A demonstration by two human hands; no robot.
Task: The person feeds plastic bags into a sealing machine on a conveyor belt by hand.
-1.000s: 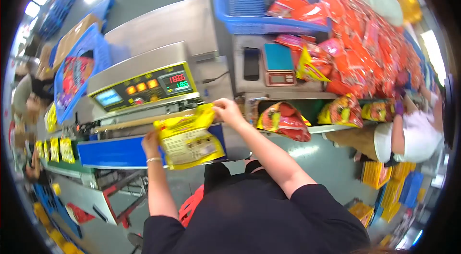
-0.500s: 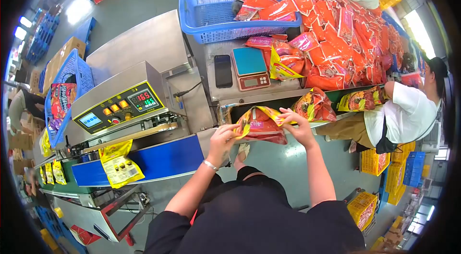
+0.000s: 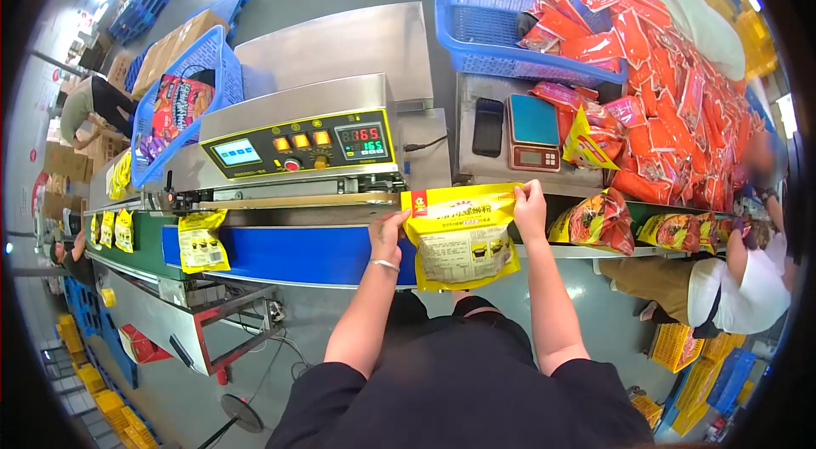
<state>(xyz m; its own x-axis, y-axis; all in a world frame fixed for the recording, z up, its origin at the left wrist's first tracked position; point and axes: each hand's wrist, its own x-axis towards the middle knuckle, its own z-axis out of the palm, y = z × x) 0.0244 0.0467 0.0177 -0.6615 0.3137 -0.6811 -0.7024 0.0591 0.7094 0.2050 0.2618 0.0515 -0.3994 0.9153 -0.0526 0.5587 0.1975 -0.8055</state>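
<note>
A yellow food pouch (image 3: 466, 247) hangs between my hands, its printed side with a see-through window facing me. My left hand (image 3: 390, 237) is closed on the pouch's upper left edge. At the upper right corner, my right hand (image 3: 530, 209) pinches the pouch. Just behind the pouch's top edge lies the right end of the band sealing machine (image 3: 297, 147), whose red and green displays both read 165. Another yellow pouch (image 3: 204, 242) hangs at the machine's left part, in front of the blue conveyor belt (image 3: 280, 252).
A blue basket (image 3: 527, 62) and a heap of red sachets (image 3: 680, 118) stand at the back right. Nearby are a phone (image 3: 487, 128) and a small scale (image 3: 535, 133). Filled pouches (image 3: 595, 221) line the right. A co-worker in a white shirt (image 3: 748, 288) is at far right.
My view has turned left toward the sealing machine. The pouch, earlier held open at its mouth, now has its top stretched flat and its printed side toward me.
</note>
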